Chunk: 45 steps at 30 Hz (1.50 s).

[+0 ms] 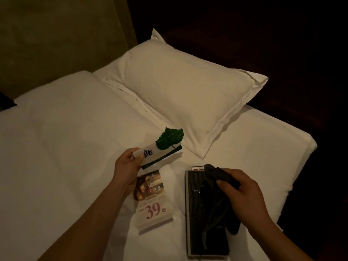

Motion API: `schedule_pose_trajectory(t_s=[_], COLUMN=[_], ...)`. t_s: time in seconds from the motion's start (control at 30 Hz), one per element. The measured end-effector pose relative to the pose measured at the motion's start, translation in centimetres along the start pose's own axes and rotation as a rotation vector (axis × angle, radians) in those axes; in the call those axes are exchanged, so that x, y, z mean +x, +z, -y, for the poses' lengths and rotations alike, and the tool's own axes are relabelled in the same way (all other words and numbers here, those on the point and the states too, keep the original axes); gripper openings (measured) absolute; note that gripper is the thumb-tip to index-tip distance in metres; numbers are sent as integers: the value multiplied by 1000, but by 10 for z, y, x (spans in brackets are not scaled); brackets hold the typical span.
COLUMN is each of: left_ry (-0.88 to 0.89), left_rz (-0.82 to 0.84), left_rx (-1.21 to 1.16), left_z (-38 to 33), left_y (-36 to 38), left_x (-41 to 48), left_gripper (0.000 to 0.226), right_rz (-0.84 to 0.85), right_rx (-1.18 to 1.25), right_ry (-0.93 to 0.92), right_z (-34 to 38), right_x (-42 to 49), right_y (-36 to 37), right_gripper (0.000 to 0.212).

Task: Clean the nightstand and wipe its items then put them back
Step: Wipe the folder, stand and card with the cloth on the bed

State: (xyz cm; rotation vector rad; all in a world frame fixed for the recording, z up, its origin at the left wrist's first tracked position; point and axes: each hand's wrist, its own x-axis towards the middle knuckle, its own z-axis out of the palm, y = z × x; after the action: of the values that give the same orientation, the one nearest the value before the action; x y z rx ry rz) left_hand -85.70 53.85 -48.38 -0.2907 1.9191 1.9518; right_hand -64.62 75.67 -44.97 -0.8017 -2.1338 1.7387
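Bed (66, 147) | left hand (126, 166) pinches leaf card (165, 147) | right hand (243, 193) grips cloth (212, 204)

"39" in pink on promo card (151, 199); "sunse…" partly legible on black folder (195, 204).

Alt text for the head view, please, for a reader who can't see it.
A person's left hand holds a white card with a green leaf, while the right hand grips a dark cloth over a dark folder lying on a white bed. A "39" price card lies between them, a pillow beyond.
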Motion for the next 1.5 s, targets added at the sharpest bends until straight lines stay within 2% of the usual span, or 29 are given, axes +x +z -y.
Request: schedule_pose_trajectory(t_s=[0.27, 0.43, 0.5, 0.67, 0.87, 0.93, 1.03, 1.23, 1.5], left_ry=[75, 166, 171, 137, 182, 161, 71, -7, 106], left_rz=[-18, -46, -55, -9, -14, -20, -45, -98, -24], left_rx=[210, 575, 651, 582, 697, 706, 569, 427, 532], left_z=[18, 33, 34, 29, 30, 33, 36, 34, 35], left_y=[16, 6, 3, 0, -19, -17, -8, -8, -26], left_x=[53, 59, 56, 53, 60, 64, 65, 67, 58], left_gripper=[17, 20, 22, 27, 20, 27, 40, 36, 20], right_rz=[57, 78, 93, 70, 28, 24, 13, 26, 45], right_rx=[-72, -229, -289, -318, -252, -264, -242, -231, -226], right_ry=[-71, -158, -178, -180, -134, -123, -108, -103, -102], right_z=[-8, 0, 4, 9, 4, 2, 1, 0, 0], right_x=[18, 23, 21, 13, -2, -6, -9, -10, -8], right_y=[36, 50, 50, 42, 37, 37, 38, 40, 37], right_gripper=[30, 28, 30, 30, 30, 29, 29, 30, 28])
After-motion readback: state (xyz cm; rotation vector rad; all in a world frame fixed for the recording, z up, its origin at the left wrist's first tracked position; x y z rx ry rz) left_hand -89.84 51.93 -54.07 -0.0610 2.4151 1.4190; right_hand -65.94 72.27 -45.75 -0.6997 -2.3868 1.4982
